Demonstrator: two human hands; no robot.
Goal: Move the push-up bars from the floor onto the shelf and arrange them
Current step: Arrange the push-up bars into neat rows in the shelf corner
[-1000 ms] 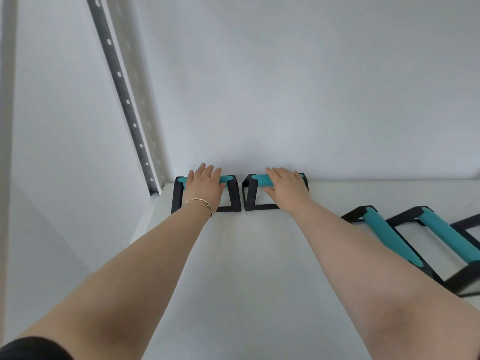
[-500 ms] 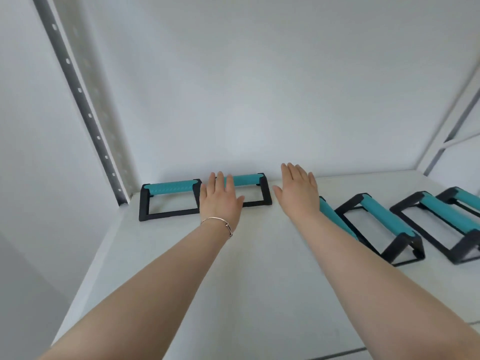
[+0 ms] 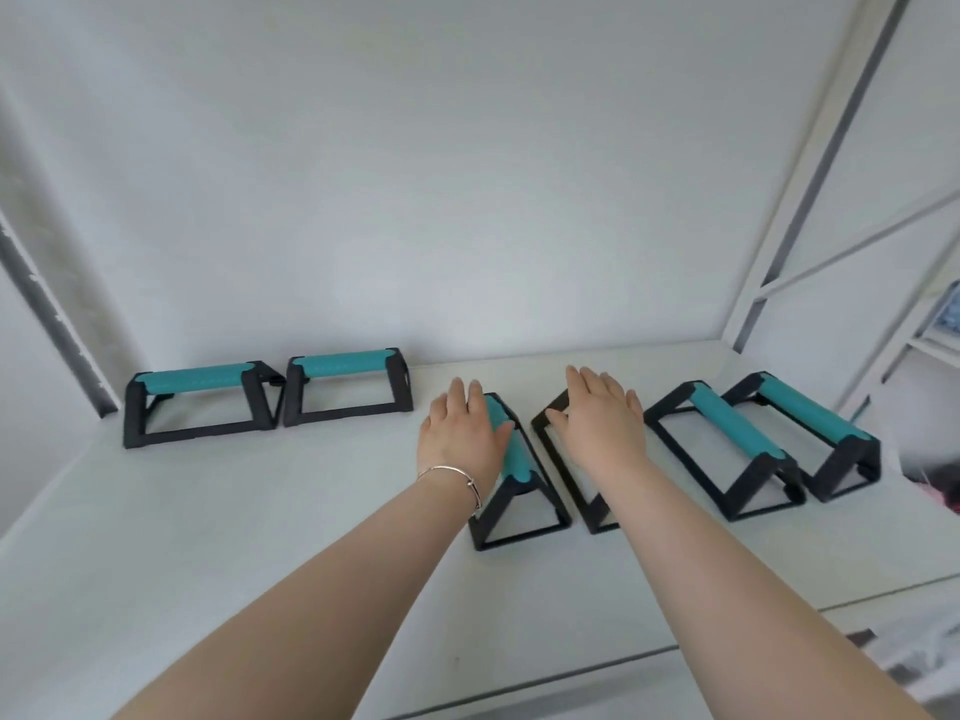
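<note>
Six push-up bars sit on the white shelf (image 3: 208, 511), all same build: black angular frame, trapezoid end pieces, flat rectangular base, teal textured grip tube across the top.

Two at back left against the wall, side by side, grips running left-right: far-left bar (image 3: 197, 379) and second bar (image 3: 340, 364), nearly touching at their ends.

Four more run front-to-back, angled slightly, in a row toward the right. Your left hand (image 3: 460, 439) lies over the far end of the third bar (image 3: 517, 457), fingers extended, thumb out to the right against the teal grip; not wrapped round it, so open, flat on top. Thin silver bracelet (image 3: 452, 472) on that wrist.

Your right hand (image 3: 602, 426) is spread flat above the fourth bar (image 3: 558, 449), fingers straight and splayed; it covers the grip, only black frame shows left of and under the hand. Can't tell if the palm touches the bar. Not clenched.

Fifth bar (image 3: 737, 428) and sixth bar (image 3: 810, 410) sit right of your right hand, parallel, close together, untouched. Sixth is nearest the shelf's right upright (image 3: 810, 174).
</note>
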